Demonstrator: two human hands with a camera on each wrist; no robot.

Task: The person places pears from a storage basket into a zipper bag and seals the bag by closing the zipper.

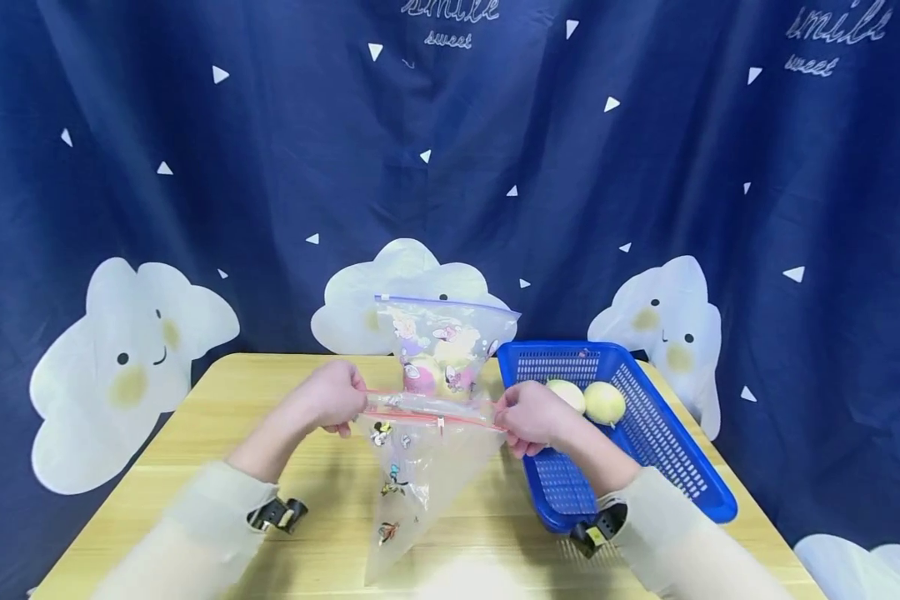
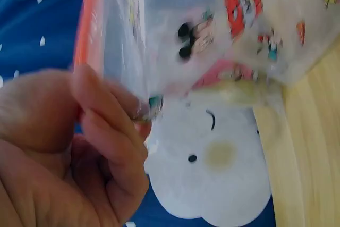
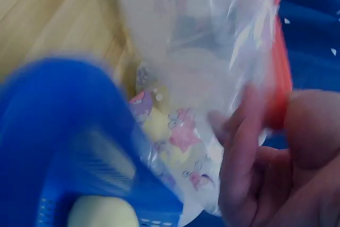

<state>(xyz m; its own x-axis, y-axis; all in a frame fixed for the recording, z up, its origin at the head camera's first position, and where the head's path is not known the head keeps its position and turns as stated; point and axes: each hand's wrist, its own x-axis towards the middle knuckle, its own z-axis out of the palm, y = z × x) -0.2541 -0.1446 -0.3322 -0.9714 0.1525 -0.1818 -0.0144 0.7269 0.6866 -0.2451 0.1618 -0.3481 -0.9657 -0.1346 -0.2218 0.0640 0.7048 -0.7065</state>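
Note:
A clear zip bag (image 1: 412, 467) with a red zip edge and small cartoon prints hangs over the table, its mouth spread between both hands. My left hand (image 1: 335, 396) pinches one end of the red edge, thumb against curled fingers in the left wrist view. At the other end my right hand (image 1: 531, 417) pinches the edge the same way. Behind it stands another printed zip bag (image 1: 450, 346) with a purple zip edge, filled with pale yellow and pink round things. A blue basket (image 1: 675, 442) sits beside the right hand, holding a few pale yellow round fruits (image 1: 604, 403).
The wooden table (image 1: 217, 417) extends under everything. A dark blue curtain (image 1: 270, 150) with white clouds and triangles hangs behind its far edge. Both wrists carry strapped cameras (image 1: 279, 514). The basket's near corner lies under the right forearm.

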